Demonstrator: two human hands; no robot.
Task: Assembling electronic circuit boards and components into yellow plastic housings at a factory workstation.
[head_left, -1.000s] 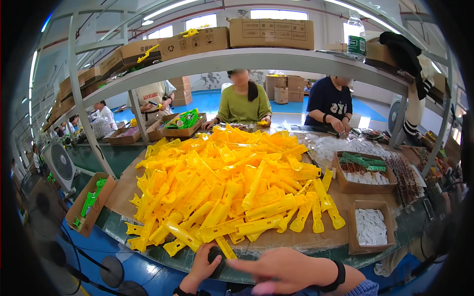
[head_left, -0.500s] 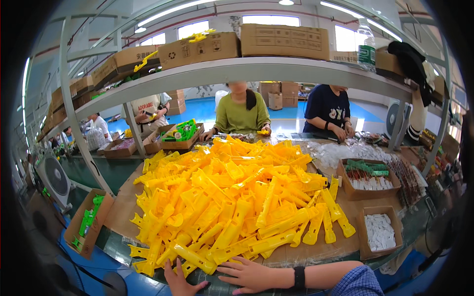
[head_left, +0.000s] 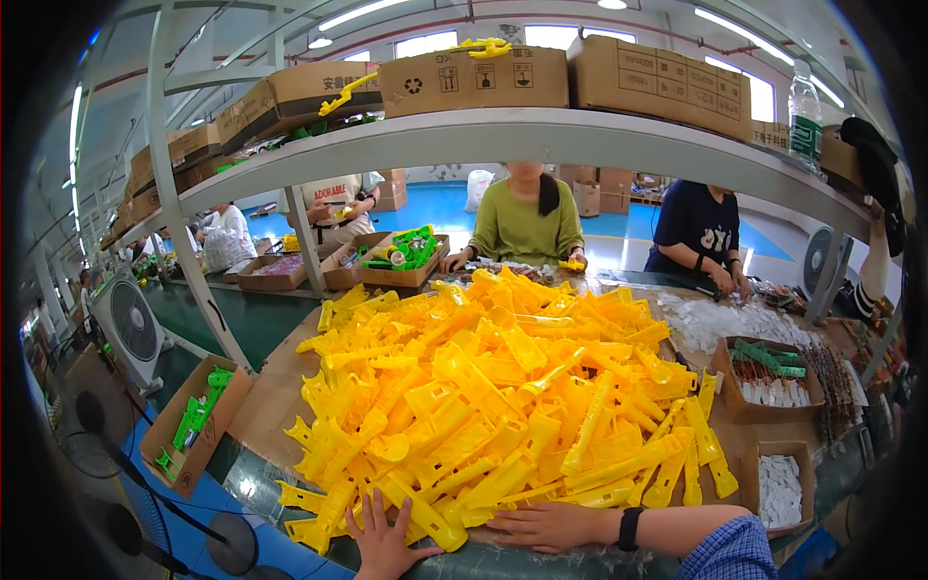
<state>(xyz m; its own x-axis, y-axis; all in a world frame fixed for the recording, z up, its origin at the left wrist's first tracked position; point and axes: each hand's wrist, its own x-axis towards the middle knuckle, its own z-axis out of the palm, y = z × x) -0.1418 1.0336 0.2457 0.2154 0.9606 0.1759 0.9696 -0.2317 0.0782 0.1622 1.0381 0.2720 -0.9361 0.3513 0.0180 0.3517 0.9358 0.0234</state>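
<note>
A big heap of yellow plastic shells, long and trough-shaped, covers the middle of the table. At its near edge my left hand is open, fingers spread against the lowest shells. My right hand lies to its right with fingers stretched out flat, pointing left along the heap's front edge; some fingertips are hard to make out against the shells. A black band circles my right wrist. Neither hand is closed round a shell.
A carton with green parts stands at the left. On the right are a carton of green and white pieces and one of small white pieces. A shelf crosses overhead. Co-workers, one in a green top, work across the table.
The view has swung left, so the scene sits further right. My left hand has moved up onto the nearest shells, and my right hand lies closer against the heap.
</note>
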